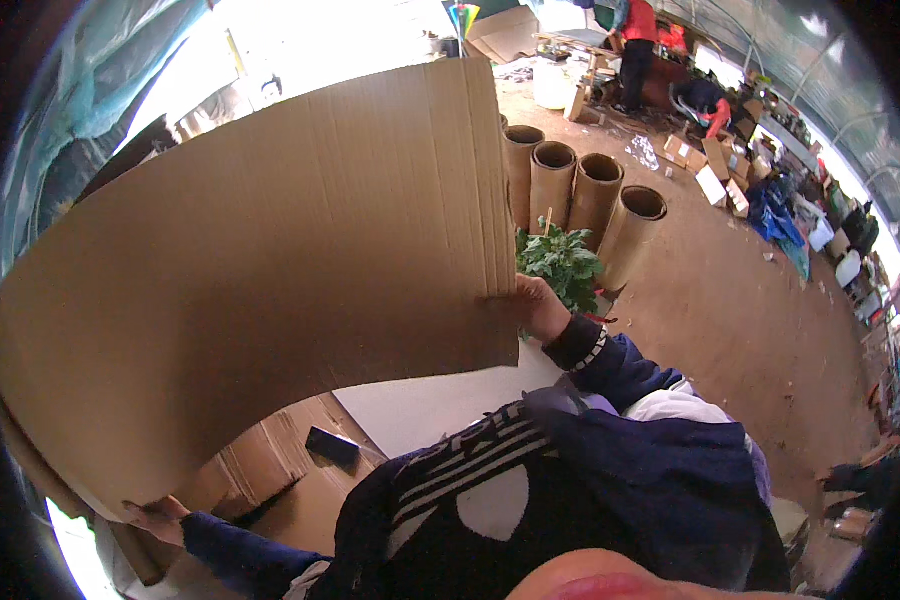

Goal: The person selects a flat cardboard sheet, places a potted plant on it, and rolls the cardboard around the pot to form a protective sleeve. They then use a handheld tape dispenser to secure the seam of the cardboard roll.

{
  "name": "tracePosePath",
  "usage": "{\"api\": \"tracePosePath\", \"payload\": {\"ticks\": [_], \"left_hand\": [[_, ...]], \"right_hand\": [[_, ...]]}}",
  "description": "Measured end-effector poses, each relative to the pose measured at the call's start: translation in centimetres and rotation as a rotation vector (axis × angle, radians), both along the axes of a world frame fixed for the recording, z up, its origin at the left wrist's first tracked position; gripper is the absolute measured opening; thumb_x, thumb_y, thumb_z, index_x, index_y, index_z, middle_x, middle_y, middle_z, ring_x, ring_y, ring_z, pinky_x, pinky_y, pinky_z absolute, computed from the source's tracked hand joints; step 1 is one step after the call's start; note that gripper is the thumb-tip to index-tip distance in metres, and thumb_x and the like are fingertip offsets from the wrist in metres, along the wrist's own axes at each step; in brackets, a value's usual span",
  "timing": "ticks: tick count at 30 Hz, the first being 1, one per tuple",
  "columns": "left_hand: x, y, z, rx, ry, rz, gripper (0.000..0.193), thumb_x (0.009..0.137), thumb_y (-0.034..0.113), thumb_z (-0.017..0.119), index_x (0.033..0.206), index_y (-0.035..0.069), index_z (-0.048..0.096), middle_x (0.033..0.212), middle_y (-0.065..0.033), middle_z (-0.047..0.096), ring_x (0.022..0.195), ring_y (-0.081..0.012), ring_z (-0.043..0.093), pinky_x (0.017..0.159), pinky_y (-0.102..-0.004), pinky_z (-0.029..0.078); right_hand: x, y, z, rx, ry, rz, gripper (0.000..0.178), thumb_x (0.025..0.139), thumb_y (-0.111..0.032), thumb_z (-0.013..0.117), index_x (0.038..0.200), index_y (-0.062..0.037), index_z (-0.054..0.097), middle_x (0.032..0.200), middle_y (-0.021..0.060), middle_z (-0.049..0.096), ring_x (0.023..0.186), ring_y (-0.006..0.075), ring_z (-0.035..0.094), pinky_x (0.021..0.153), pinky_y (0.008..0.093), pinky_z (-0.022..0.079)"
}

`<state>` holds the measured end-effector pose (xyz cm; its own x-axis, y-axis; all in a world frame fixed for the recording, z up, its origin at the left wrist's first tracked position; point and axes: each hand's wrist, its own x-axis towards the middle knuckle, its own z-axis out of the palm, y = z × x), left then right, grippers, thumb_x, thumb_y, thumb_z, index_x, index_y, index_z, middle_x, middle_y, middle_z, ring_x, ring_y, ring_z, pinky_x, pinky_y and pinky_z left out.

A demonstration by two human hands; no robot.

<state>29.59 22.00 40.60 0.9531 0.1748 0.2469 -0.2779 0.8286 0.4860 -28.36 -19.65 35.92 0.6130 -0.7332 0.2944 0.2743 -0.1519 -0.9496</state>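
Note:
A large brown cardboard sheet (300, 240) spans the left and middle of the view, bowed into a curve and held up before me. My right hand (542, 308) grips its right edge, where several creases run up and down; the fingertips are behind the board. At the lower left, my left hand (162, 520) pinches the sheet's lower edge. Just beyond my right hand stands a leafy green plant (562, 265). Beneath the sheet lie a white flat surface (440, 405), a dark flat phone-like object (333, 447) and folded cardboard (260, 460).
Several upright rolled cardboard tubes (635, 225) stand in a row past the plant. Brown floor (730, 330) stretches to the right. Cardboard boxes (720, 165), a blue bag (773, 212) and clutter line the right wall. A person in a red vest (638, 50) stands far back.

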Motion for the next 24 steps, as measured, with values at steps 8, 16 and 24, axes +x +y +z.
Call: {"api": "tracePosePath", "payload": {"ticks": [8, 16, 24], "left_hand": [[8.8, -17.2, 9.8, 0.303, -0.211, -0.306, 0.056, 0.089, 0.011, 0.067, 0.142, 0.010, 0.047, 0.141, -0.0147, 0.051, 0.126, -0.0320, 0.050, 0.109, -0.0500, 0.040], [9.9, -34.3, 13.7, 1.239, -0.824, -0.530, 0.054, 0.095, 0.025, 0.060, 0.142, 0.003, 0.044, 0.134, -0.0132, 0.055, 0.122, -0.0243, 0.053, 0.103, -0.0361, 0.044], [-11.8, -35.8, 2.3, 0.986, -0.773, -1.132, 0.055, 0.098, 0.025, 0.060, 0.143, 0.001, 0.040, 0.135, -0.0100, 0.051, 0.124, -0.0196, 0.049, 0.107, -0.0332, 0.040]], "right_hand": [[-1.4, 2.6, 4.4, 0.137, 0.082, -0.051, 0.031, 0.091, -0.005, 0.067, 0.122, -0.0022, 0.063, 0.119, 0.0063, 0.067, 0.108, 0.0142, 0.062, 0.095, 0.0333, 0.051], [8.5, 3.9, 8.9, 0.061, 0.092, 0.160, 0.042, 0.089, -0.007, 0.070, 0.128, 0.0004, 0.056, 0.127, 0.0112, 0.063, 0.114, 0.0185, 0.060, 0.097, 0.0361, 0.051], [22.2, 1.3, 2.9, 0.197, 0.038, 0.234, 0.036, 0.090, -0.012, 0.067, 0.123, 0.0011, 0.060, 0.112, 0.0094, 0.067, 0.101, 0.0193, 0.065, 0.087, 0.0341, 0.054]]}}
